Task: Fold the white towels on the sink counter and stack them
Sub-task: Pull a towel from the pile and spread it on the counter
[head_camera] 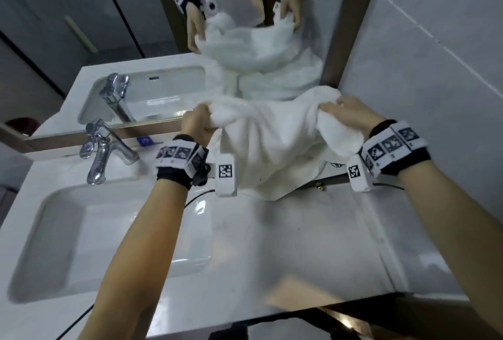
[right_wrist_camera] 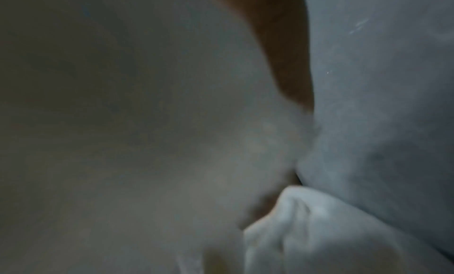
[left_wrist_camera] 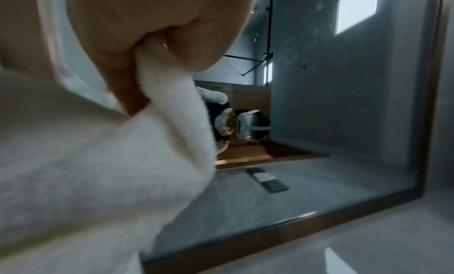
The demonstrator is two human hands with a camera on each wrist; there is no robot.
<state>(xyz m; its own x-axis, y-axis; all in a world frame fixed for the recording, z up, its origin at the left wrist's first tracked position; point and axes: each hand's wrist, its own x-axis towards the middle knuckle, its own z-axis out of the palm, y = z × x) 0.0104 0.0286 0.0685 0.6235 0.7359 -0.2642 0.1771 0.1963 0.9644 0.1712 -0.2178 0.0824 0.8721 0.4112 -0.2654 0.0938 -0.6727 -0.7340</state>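
A white towel [head_camera: 272, 132] is held up in the air over the back of the sink counter [head_camera: 285, 244], just in front of the mirror [head_camera: 81, 26], stretched between both hands with its middle sagging and its lower edge hanging down toward the counter's rear edge. The left hand [head_camera: 197, 124] has its fingers curled tight around a bunched upper corner; the left wrist view shows a fold of the towel [left_wrist_camera: 98, 171] pinched between thumb and fingers [left_wrist_camera: 117, 64]. The right hand [head_camera: 351, 115] grips the other upper end, fingers wrapped over a thick gather of cloth; the right wrist view is dim and almost filled by towel [right_wrist_camera: 319, 229], so how the fingertips sit there is hard to make out, perhaps buried in the folds. To the left of the towel stands a chrome faucet [head_camera: 103, 149] at the back of the white basin [head_camera: 89, 230], well apart from both hands. A thin black cable [head_camera: 198, 195] runs from the left wrist band across the counter. A tan, blurred flat thing [head_camera: 299, 296] lies near the counter's front edge. The hanging towel hides the counter strip behind it and part of the mirror's lower frame.
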